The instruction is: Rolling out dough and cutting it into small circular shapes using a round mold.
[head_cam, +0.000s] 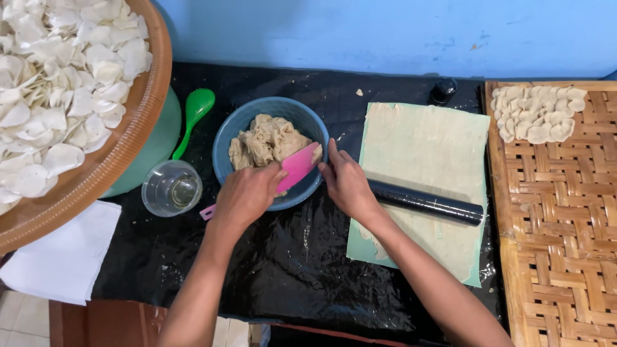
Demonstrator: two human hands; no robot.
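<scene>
Pink scraper (297,166) partly covered by the left hand (247,196); round tray (138,112) and woven mat (559,212) cut off by edges.
</scene>
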